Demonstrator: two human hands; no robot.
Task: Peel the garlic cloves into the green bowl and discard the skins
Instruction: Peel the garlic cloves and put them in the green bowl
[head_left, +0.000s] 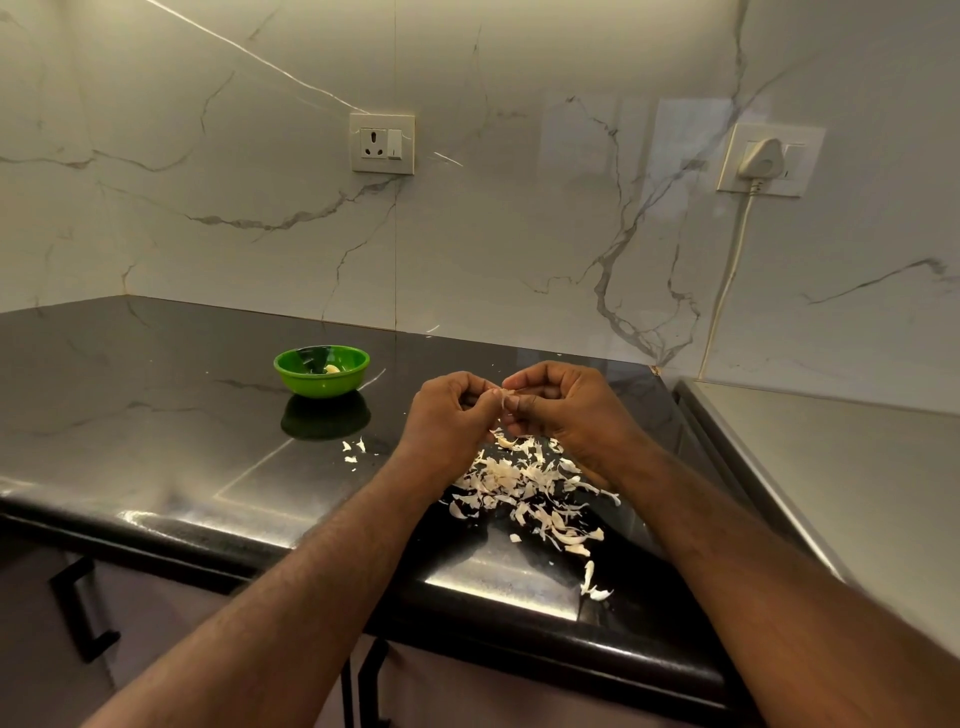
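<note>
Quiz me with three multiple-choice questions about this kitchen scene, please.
1. Where is the green bowl? A) on the black counter, left of the skins; B) on the floor; C) held up in the air.
2. How many wall sockets hold a plug? A) none; B) one; C) two.
3. What are the left hand and right hand doing? A) lying flat; B) pinching a garlic clove; C) lifting the bowl.
Answers: 1 A, it stands on the counter; 2 B, only the right socket has a white plug; 3 B, both hands' fingertips meet on the clove.

home kitchen; black countertop (156, 415); marble backsplash (519, 234)
</note>
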